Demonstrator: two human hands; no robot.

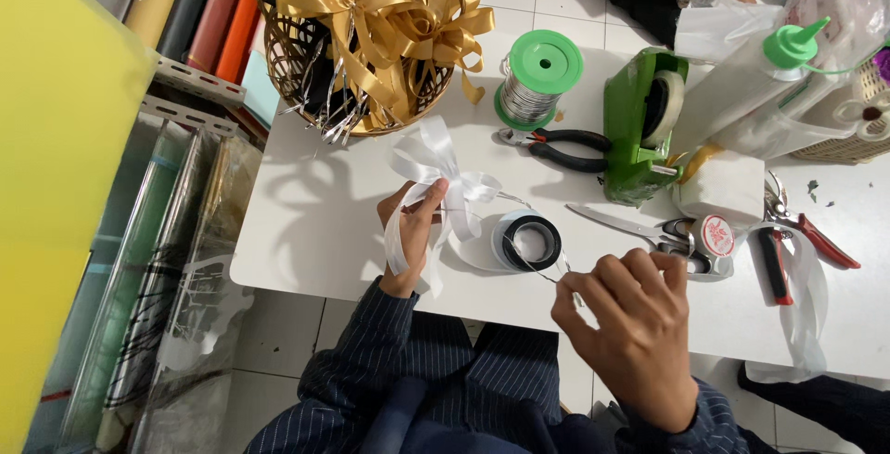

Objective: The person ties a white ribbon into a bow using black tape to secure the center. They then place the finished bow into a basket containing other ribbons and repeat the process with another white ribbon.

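Table, white, fills most of the view and serves as landmark; person seated at its near edge in dark pinstriped sleeves. Wicker basket at table's far left corner, heaped with gold ribbon bows. Green tape dispenser stands far of table centre, toward the right; glue bottle with green cap lies tilted just right of it. Green spool of silver wire between basket and dispenser, black-handled pliers lying just near of it. Scissors rest on the table right of centre, near of the dispenser; red-handled cutters further right.

White ribbon bow held just above the table's near-left part. Left hand closed on the bow's middle, thumb and fingers pinching the gathered loops, tails hanging down past the palm. Roll of ribbon, white with dark core, flat on the table just right of that hand. Right hand raised over the near edge, fingers curled shut on a thin wire that runs back across the roll to the bow.
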